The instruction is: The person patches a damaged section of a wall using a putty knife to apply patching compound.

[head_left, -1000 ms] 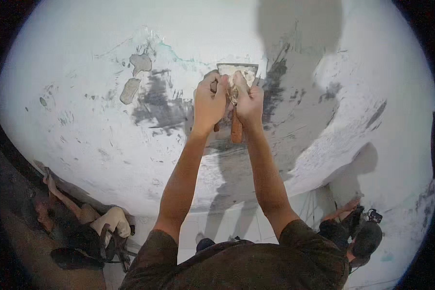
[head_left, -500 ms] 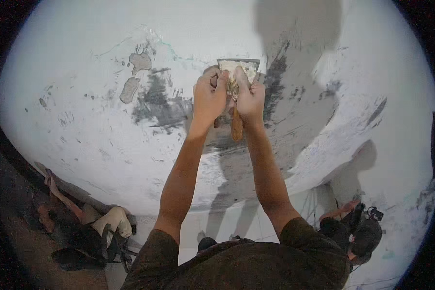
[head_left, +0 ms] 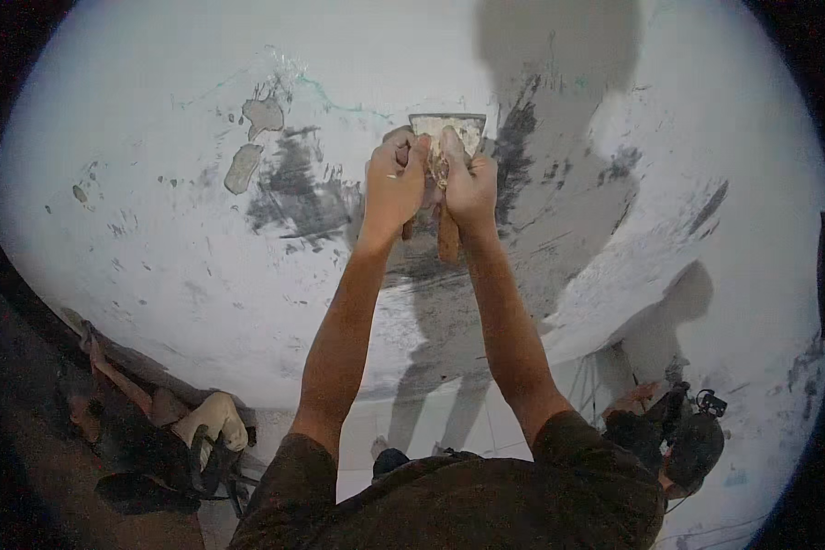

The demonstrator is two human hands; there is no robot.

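Both my hands are raised together in front of a patchy wall. My right hand (head_left: pixel 468 188) is closed round a putty knife (head_left: pixel 448 236), its thumb laid along the blade. The blade is wide, caked with pale filler and has a dark upper edge; its wooden handle points down. Close beside it, my left hand (head_left: pixel 396 188) is closed, with its thumb at the blade's left side. A second brown handle end (head_left: pixel 408 229) sticks out below the left hand, apparently of another putty knife; its blade is hidden.
The wall (head_left: pixel 183 229) has dark smears and two grey bare patches (head_left: pixel 243 169) left of my hands. My shadow (head_left: pixel 559 55) falls across it. One person (head_left: pixel 147 422) sits at the lower left; another person (head_left: pixel 669 431) is at the lower right. Pale floor shows below.
My hands and the putty knife have shifted slightly left in the view. The grip looks the same. The picture has dimmed a little.
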